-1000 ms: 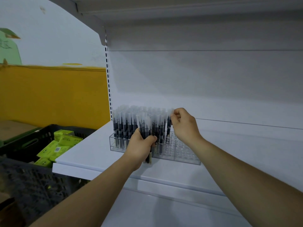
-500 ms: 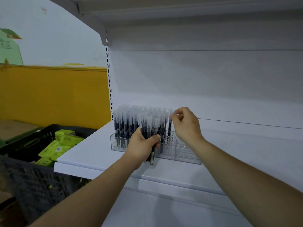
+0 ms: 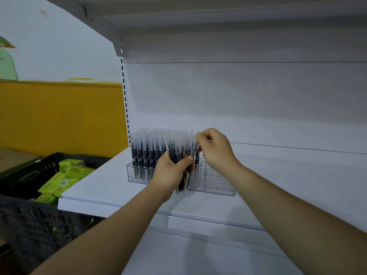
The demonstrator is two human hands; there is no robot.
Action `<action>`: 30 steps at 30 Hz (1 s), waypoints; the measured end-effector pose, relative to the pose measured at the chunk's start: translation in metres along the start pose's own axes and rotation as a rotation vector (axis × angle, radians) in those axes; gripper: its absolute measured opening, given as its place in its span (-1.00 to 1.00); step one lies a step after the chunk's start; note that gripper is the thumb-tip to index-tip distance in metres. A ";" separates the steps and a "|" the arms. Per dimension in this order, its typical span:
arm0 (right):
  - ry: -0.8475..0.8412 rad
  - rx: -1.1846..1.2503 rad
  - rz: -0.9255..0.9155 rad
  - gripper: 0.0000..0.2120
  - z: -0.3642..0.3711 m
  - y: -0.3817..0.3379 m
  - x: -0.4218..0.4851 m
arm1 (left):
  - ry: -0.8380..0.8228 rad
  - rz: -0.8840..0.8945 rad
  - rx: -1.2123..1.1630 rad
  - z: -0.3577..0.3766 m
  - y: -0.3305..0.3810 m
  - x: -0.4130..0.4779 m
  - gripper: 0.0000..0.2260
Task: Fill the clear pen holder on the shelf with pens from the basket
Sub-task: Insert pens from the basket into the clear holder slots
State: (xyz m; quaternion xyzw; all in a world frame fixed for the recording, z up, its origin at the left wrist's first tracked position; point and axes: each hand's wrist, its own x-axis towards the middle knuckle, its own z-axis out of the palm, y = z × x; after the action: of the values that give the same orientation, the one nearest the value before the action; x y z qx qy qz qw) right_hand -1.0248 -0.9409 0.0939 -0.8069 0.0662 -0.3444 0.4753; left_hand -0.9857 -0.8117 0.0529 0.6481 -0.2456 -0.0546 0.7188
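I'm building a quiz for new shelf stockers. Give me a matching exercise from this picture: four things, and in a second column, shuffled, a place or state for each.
Column one
1. left hand
2. right hand
3. clear pen holder
4. green boxes

Column two
A. lie in the black basket
B. pinches the top of one pen
C. stands on the white shelf, right end unfilled
D. grips a bundle of pens

Pairs: 1-D, 2-B, 3-C, 4-A.

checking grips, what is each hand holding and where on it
Left hand grips a bundle of pens around their barrels; right hand pinches one pen by its top end.
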 end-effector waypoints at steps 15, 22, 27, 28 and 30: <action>0.112 0.009 -0.061 -0.91 -0.006 0.004 0.012 | 0.065 -0.160 0.029 -0.009 -0.009 0.005 -0.60; 0.126 0.007 -0.084 -0.90 -0.002 0.002 0.013 | 0.048 -0.098 -0.027 -0.015 -0.008 0.002 -0.85; 0.096 -0.006 -0.108 -0.92 0.001 -0.001 0.011 | 0.061 -0.085 -0.049 -0.017 -0.011 0.003 -0.84; 0.095 -0.013 -0.114 -0.92 0.002 -0.001 0.011 | 0.057 -0.081 -0.059 -0.016 -0.011 0.003 -0.84; 0.093 -0.039 -0.128 -0.92 0.001 0.000 0.011 | 0.054 -0.072 -0.076 -0.016 -0.011 0.002 -0.83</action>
State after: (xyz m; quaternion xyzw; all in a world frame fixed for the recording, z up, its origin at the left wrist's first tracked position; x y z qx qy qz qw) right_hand -1.0156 -0.9446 0.0991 -0.8016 0.0431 -0.4098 0.4331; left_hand -0.9741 -0.8000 0.0419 0.6299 -0.2005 -0.0721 0.7469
